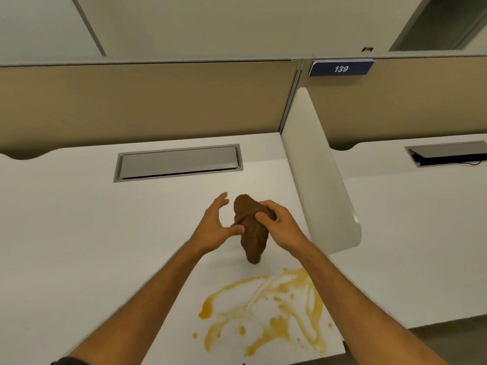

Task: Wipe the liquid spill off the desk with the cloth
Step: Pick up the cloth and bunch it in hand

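None of the amber spill point(266, 309) at six o'clock is gone from the desk point(79, 206). My right hand point(279, 222) grips the bunched brown cloth point(250, 233) above it; my left hand point(216, 227) is spread wide, thumb touching.

Bunched brown cloth point(251, 227) above amber spill point(266, 309)

My white desk point(79, 233) carries an amber liquid spill point(266, 309) smeared in streaks near its front right corner; a grey cable-tray lid point(179, 162) sits flush in the top toward the back; a white divider panel point(320, 175) stands along the right edge.
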The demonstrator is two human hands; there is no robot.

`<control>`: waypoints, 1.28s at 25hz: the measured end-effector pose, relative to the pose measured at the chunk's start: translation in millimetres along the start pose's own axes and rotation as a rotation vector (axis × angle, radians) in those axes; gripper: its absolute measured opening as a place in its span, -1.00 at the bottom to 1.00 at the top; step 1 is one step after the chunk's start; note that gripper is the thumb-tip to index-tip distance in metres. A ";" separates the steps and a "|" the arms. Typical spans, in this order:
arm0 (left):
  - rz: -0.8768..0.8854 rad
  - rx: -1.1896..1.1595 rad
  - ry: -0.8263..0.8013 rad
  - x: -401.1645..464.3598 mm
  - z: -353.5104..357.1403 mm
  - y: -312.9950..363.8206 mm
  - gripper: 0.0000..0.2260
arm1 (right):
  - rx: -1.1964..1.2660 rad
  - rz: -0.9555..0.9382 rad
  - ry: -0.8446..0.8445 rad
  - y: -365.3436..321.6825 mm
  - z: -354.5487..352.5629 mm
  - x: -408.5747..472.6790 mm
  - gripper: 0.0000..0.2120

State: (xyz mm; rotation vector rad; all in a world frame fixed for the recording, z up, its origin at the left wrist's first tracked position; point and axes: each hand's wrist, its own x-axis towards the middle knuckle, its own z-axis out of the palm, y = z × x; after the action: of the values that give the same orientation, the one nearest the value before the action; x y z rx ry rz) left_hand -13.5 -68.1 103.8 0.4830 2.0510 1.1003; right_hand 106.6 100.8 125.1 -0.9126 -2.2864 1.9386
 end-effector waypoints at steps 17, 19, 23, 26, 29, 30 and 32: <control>0.195 -0.372 -0.082 -194.4 -81.1 -32.4 -0.74 | 0.450 0.132 0.101 -45.4 180.0 -208.0 -0.66; 0.195 -0.384 -0.118 -211.2 -85.4 -37.2 -0.64 | 0.370 0.066 0.150 -49.3 177.8 -221.7 -0.74; 0.065 -0.487 -0.260 -237.1 -80.3 -51.8 -0.49 | 0.236 -0.026 0.199 -45.5 178.5 -239.6 -0.76; -0.081 -0.527 -0.345 -256.6 -60.0 -64.4 -0.49 | 0.231 -0.069 0.284 -33.0 175.3 -254.6 -0.81; -0.017 -0.448 -0.279 -261.9 -38.1 -65.1 -0.51 | 0.188 -0.095 0.360 -22.2 153.3 -264.9 -0.57; 0.001 -0.458 -0.264 -263.8 -29.8 -61.4 -0.53 | 0.165 -0.081 0.346 -19.4 147.1 -268.4 -0.43; 0.014 -0.538 -0.241 -269.5 -9.2 -52.2 -0.57 | 0.057 -0.057 0.316 -12.5 135.7 -275.2 -0.29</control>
State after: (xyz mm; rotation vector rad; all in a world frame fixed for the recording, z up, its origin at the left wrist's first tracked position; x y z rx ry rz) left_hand 155.9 -270.0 181.1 0.3343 1.4675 1.4602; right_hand 280.1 -140.5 202.2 -1.0487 -2.0457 1.6866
